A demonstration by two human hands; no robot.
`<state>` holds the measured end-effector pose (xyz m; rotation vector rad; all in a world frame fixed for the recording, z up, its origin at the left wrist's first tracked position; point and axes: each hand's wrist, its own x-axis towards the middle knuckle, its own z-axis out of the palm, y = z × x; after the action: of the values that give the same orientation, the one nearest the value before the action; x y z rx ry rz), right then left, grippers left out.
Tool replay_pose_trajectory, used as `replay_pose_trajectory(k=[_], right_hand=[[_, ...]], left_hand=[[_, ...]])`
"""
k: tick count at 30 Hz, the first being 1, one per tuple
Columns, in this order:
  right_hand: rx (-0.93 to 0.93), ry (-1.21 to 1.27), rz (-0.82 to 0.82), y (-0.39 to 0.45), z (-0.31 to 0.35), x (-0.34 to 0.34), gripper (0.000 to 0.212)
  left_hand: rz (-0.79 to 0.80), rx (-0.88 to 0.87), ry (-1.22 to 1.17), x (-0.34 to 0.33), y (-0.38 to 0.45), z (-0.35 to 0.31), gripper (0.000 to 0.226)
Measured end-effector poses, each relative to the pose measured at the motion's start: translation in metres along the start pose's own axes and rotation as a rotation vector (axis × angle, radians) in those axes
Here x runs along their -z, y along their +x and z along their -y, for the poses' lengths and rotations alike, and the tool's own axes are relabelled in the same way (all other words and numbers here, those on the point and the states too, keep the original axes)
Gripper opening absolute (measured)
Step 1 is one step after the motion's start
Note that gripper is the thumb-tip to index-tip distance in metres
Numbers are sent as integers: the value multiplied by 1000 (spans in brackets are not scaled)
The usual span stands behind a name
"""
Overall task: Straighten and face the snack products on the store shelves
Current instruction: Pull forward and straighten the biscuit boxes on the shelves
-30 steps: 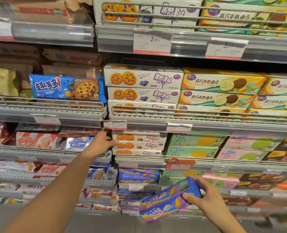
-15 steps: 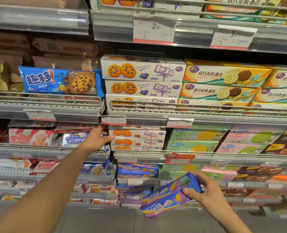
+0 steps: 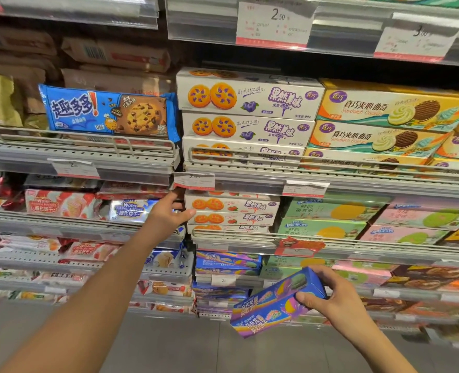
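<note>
1. The person is facing the white strawberry biscuit boxes (image 3: 232,211) stacked on the middle shelf (image 3: 249,238), judging by the reach.
2. The left hand (image 3: 169,215) is touching the stack's left end, fingers (image 3: 186,214) loosely apart, gripping nothing.
3. The right hand (image 3: 328,297) is clamping a blue-purple box (image 3: 271,305), tilted, off the shelves.
4. Next move probably calls for squaring that stack, then shelving the held box with the matching blue boxes (image 3: 227,262) below.

Left hand (image 3: 169,215): bare, no glove, ring or watch visible; forearm uncovered along its whole visible length, no sleeve. Right hand (image 3: 333,297): bare, no glove or ring visible; wrist and forearm likewise unsleeved, no band or strap.
</note>
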<state>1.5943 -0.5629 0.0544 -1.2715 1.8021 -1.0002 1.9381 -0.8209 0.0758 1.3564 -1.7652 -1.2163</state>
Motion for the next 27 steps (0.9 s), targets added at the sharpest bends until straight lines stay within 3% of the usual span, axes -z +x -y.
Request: replay_pose_trajectory(k=[2,3,6,8,12,15,17,22,27], right_hand=[[-9,4,-2,3,-2,-1,71],[-14,7,-2,4,-2,-1,66],[-25,2,-6,7,-7,1,61],[-18,-1,-8,8,-13,2,66],[-24,-17,0,11,-20,3,67],[-25,-18,-14,12,-17,-1,56],[-41,-18,-18,8,-12,-5,48],[-85,74,-120,-8,-15,-18,42],[-143,74,-186,-23,-23,-28,49]], left_hand=[[-47,54,-36,-3,-4,-3,85],[-122,65,-57,-7,-11,-7,79],[-483,-55,-154,-29,-54,-6,21],[-550,-22,-184,-48,-82,16,16],[-285,182,-31,-86,-89,91,26],[-213,251,-9,-98,-74,117,31],[-173,282,10,-101,-60,123,25],[-37,337,165,-108,-14,126,36],[63,360,360,-113,20,130,17]])
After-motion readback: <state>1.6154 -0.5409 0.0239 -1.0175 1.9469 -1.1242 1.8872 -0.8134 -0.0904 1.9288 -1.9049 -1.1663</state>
